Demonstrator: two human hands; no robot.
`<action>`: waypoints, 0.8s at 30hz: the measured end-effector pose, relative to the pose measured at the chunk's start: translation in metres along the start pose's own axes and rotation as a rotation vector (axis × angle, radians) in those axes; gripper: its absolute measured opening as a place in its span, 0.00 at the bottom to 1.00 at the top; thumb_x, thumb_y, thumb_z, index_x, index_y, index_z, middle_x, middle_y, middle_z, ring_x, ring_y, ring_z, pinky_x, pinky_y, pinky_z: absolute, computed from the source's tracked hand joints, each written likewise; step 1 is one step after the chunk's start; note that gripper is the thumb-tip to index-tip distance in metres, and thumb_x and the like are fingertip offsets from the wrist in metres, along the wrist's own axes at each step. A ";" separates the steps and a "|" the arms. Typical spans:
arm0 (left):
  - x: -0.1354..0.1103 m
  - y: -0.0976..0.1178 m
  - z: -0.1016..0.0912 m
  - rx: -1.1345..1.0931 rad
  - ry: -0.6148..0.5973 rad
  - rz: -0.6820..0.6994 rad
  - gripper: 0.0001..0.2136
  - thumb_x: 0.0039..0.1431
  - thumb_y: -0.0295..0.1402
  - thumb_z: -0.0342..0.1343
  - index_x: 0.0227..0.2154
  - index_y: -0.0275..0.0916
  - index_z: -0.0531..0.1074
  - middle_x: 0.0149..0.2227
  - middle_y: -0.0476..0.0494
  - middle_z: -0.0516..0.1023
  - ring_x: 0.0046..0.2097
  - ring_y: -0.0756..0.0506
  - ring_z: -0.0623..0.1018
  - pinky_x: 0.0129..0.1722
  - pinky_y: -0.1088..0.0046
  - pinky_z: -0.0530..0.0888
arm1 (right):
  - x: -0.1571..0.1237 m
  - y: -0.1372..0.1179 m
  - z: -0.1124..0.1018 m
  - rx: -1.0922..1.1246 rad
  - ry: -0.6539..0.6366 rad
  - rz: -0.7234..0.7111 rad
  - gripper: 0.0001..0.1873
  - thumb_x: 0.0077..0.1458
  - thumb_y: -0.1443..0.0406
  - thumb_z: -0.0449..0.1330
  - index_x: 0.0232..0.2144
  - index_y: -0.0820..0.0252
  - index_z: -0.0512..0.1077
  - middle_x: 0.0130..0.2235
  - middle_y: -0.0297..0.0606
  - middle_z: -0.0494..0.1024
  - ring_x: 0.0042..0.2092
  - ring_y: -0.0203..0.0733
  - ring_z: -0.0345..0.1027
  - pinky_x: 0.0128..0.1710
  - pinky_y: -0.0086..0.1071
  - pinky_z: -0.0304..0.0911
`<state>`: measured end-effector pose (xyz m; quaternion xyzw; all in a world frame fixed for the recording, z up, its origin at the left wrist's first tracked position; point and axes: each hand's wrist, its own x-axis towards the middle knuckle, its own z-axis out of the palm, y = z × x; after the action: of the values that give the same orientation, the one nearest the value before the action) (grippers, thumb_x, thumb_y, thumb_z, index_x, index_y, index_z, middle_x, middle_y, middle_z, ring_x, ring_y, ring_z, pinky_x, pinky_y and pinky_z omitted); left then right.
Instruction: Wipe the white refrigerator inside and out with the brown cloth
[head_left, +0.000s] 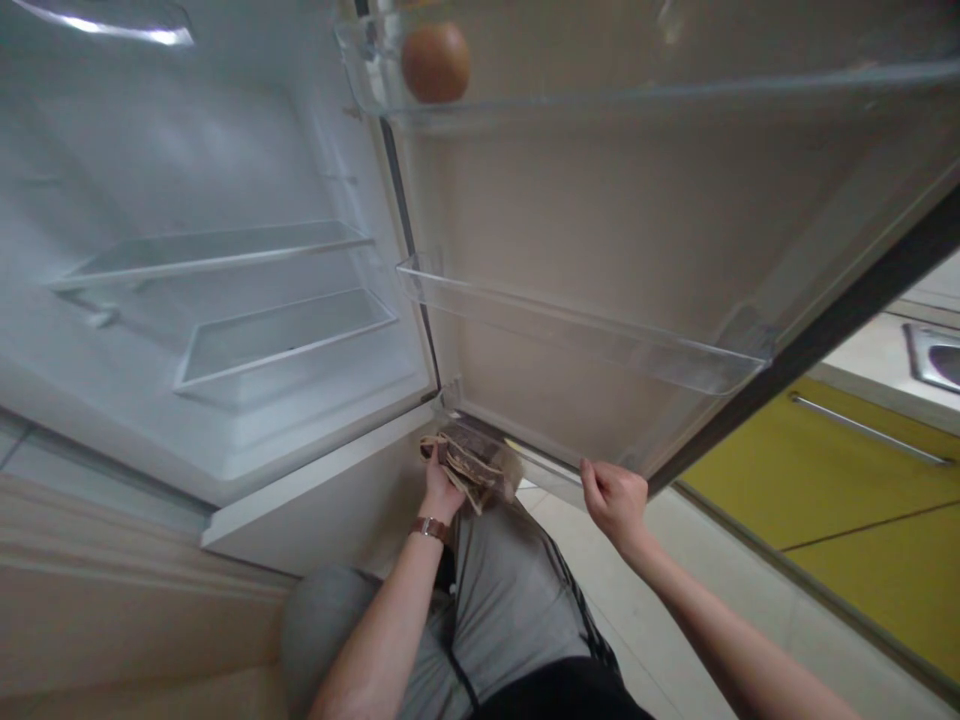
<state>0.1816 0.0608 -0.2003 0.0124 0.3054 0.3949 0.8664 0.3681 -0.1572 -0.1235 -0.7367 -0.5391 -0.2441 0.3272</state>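
Wrapped around a crumpled brown cloth with pale edging point(474, 460), my left hand point(441, 492) is low by the hinge side of an open refrigerator door point(592, 220). The cloth lies against the clear bottom door shelf point(544, 463). My right hand point(616, 503) is closed on the rim of that same shelf, near the door's free edge. Its fingertips are partly hidden behind the rim. Higher up the door are a clear middle shelf point(585, 325) and a top shelf point(637, 100), which holds a round orange-brown fruit or egg point(436, 62).
Left of the door is the lit refrigerator interior point(187, 150) with two glass shelves. A white lower front point(337, 485) juts out beneath it. Yellow cabinets point(840, 470) and a counter with a metal sink point(937, 355) stand at right. My knees are close under the door.
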 end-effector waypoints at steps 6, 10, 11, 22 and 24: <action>-0.026 -0.122 -0.014 0.034 -0.119 -0.380 0.19 0.66 0.44 0.54 0.42 0.31 0.79 0.39 0.32 0.84 0.45 0.37 0.84 0.52 0.56 0.79 | 0.002 0.002 -0.001 0.002 -0.013 -0.004 0.29 0.70 0.61 0.51 0.15 0.61 0.59 0.16 0.33 0.63 0.21 0.30 0.56 0.26 0.31 0.43; -0.032 -0.152 -0.018 0.075 -0.214 -0.464 0.19 0.66 0.43 0.55 0.45 0.30 0.79 0.40 0.31 0.84 0.47 0.37 0.84 0.54 0.56 0.78 | 0.002 0.002 -0.001 0.016 -0.027 0.006 0.29 0.70 0.61 0.50 0.15 0.61 0.59 0.17 0.33 0.63 0.21 0.30 0.55 0.26 0.31 0.43; -0.030 -0.147 -0.017 0.081 -0.199 -0.445 0.19 0.66 0.43 0.54 0.44 0.30 0.79 0.39 0.31 0.84 0.46 0.37 0.84 0.53 0.56 0.78 | 0.003 0.002 -0.001 0.018 -0.031 0.007 0.29 0.70 0.61 0.50 0.15 0.61 0.60 0.17 0.33 0.63 0.21 0.30 0.56 0.27 0.31 0.43; -0.008 0.031 0.012 0.104 0.103 0.514 0.23 0.73 0.52 0.43 0.42 0.39 0.76 0.37 0.45 0.83 0.40 0.49 0.82 0.44 0.73 0.78 | 0.002 0.000 0.000 0.047 -0.040 0.045 0.31 0.69 0.59 0.50 0.13 0.60 0.59 0.16 0.34 0.63 0.21 0.32 0.54 0.26 0.32 0.43; -0.012 0.025 0.013 0.259 0.102 0.612 0.19 0.72 0.50 0.48 0.42 0.40 0.76 0.39 0.46 0.83 0.42 0.50 0.82 0.45 0.76 0.76 | 0.002 -0.001 0.000 0.045 -0.038 0.050 0.31 0.69 0.59 0.50 0.13 0.60 0.59 0.16 0.34 0.62 0.21 0.32 0.53 0.26 0.32 0.43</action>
<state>0.1660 0.0727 -0.1769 0.1939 0.3780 0.5948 0.6825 0.3679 -0.1561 -0.1216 -0.7469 -0.5320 -0.2094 0.3395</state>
